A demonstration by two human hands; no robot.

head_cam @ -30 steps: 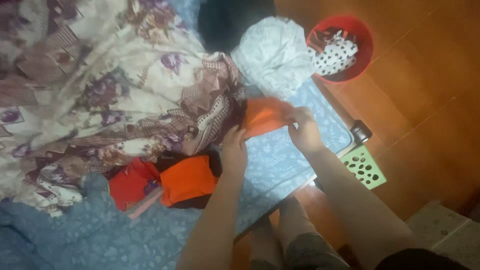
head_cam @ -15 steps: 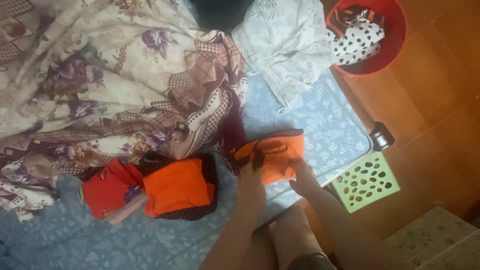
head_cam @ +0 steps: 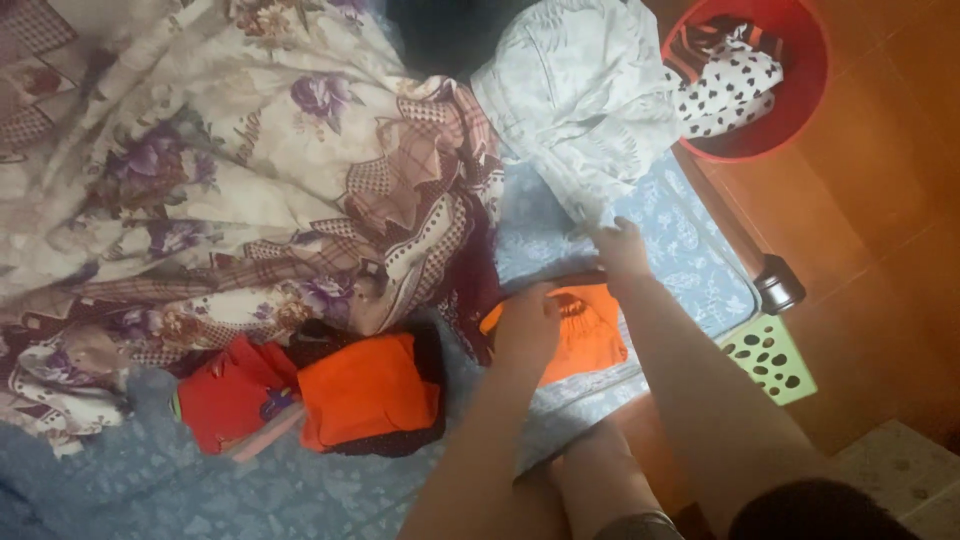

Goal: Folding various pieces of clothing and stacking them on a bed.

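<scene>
Spotted cloth (head_cam: pixel 735 82) in red basin (head_cam: pixel 805 110)

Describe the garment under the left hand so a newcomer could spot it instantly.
Start at the blue patterned bed sheet, at its edge nearest the green perforated basket. The small orange garment lies there flat under the left hand. Unlike the folded orange piece further left, it sits alone, with a dark band along its top.
</scene>
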